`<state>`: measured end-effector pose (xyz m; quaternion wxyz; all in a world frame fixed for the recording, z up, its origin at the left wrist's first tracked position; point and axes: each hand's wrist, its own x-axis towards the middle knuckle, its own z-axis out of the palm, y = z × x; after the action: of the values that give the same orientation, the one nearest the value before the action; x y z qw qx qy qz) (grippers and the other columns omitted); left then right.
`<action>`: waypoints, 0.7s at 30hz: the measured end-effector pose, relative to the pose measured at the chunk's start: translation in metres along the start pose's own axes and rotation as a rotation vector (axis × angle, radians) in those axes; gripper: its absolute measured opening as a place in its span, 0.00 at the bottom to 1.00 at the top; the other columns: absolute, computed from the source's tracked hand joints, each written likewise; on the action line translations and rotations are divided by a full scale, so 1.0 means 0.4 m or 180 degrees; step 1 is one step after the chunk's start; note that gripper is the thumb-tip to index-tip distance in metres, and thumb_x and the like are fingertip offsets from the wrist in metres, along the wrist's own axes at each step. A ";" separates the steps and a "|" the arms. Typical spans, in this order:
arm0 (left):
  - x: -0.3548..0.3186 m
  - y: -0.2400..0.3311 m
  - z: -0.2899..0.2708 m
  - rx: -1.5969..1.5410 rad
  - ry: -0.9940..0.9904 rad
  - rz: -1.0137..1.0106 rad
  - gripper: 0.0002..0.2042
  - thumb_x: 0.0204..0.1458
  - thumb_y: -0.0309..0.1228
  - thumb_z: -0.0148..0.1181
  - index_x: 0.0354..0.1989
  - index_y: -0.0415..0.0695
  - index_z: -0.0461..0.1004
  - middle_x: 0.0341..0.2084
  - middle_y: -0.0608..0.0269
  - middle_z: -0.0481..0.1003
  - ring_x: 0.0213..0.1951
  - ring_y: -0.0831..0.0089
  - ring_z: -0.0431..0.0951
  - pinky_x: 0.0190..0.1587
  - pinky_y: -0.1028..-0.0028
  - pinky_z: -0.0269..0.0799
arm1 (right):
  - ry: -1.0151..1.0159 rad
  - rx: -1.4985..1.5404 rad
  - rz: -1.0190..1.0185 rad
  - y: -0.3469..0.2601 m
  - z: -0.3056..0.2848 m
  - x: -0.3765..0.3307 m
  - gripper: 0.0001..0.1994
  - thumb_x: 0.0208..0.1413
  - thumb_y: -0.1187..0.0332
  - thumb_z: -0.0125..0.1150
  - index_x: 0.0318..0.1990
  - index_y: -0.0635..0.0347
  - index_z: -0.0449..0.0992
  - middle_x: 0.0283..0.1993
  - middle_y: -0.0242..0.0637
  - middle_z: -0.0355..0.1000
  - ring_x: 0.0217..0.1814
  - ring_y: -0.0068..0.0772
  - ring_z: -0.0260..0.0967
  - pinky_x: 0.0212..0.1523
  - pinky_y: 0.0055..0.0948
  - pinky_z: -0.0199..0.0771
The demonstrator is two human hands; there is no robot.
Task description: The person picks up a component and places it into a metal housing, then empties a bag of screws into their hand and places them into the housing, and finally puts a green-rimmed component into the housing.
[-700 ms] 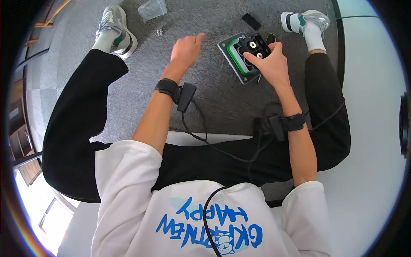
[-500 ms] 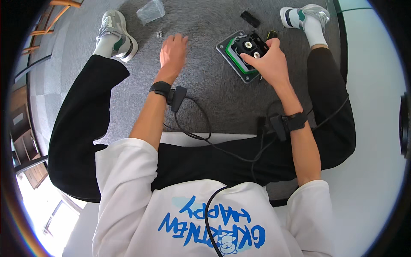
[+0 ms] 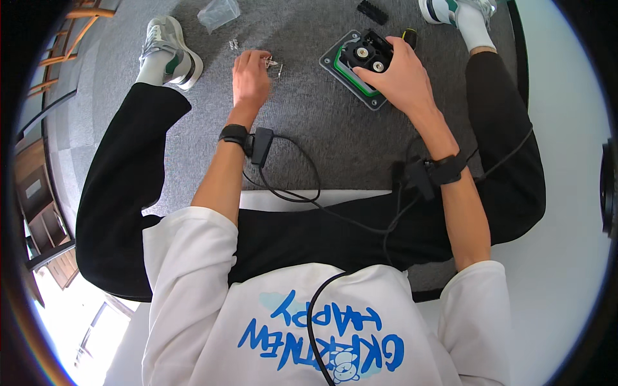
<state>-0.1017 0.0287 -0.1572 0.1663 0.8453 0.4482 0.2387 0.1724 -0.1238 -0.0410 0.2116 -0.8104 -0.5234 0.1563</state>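
My right hand [image 3: 407, 80] grips a black device [image 3: 364, 59] with two round metal-centred discs, thumb on the near side and fingers over the far right. Around its base runs a green edge, on a grey plate with bolts at the corners. My left hand [image 3: 251, 82] is palm down on the carpet, fingers bent and close together; whatever lies under the fingertips is hidden. Beside its index side are several small silvery pieces [image 3: 271, 63], too small to name surely. Another little cluster of silvery pieces [image 3: 233, 45] lies just beyond that hand.
A clear plastic container [image 3: 219, 14] lies at the far left. Far right are a ridged black part [image 3: 372, 12] and a yellow-and-black handle [image 3: 410, 37]. Black cables [image 3: 309, 174] run between my wrists. My legs and shoes flank the grey carpet [image 3: 302, 116].
My left hand has shifted slightly left, and small silvery pieces now show beside it. My right hand keeps its hold on the device; the whole view has shifted a little.
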 end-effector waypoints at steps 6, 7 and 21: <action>0.008 -0.009 -0.009 -0.0100 0.0310 0.0277 0.13 0.60 0.21 0.48 0.49 0.44 0.77 0.59 0.50 0.71 0.65 0.47 0.66 0.66 0.53 0.63 | 0.0218 -0.0566 -0.0462 -0.002 0.006 0.008 0.45 0.46 0.44 0.74 0.63 0.70 0.65 0.59 0.55 0.69 0.65 0.55 0.67 0.59 0.46 0.75; 0.010 -0.004 -0.010 -0.0132 0.0316 0.0254 0.15 0.60 0.20 0.47 0.51 0.44 0.77 0.61 0.48 0.70 0.67 0.47 0.64 0.68 0.54 0.62 | 0.0214 -0.0565 -0.0457 0.001 0.007 0.008 0.45 0.46 0.44 0.74 0.63 0.70 0.65 0.59 0.55 0.69 0.65 0.55 0.67 0.59 0.46 0.75; 0.015 0.056 -0.026 -0.0933 0.0173 0.0056 0.16 0.59 0.27 0.56 0.56 0.45 0.74 0.61 0.48 0.69 0.64 0.47 0.67 0.63 0.55 0.68 | 0.0045 -0.0451 -0.0505 -0.008 0.030 0.015 0.51 0.45 0.43 0.73 0.71 0.64 0.57 0.65 0.56 0.66 0.67 0.56 0.65 0.62 0.48 0.74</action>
<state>-0.0893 0.0225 -0.1358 0.2736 0.8091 0.4055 0.3258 0.1666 -0.1150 -0.0497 0.1691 -0.7805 -0.5942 0.0959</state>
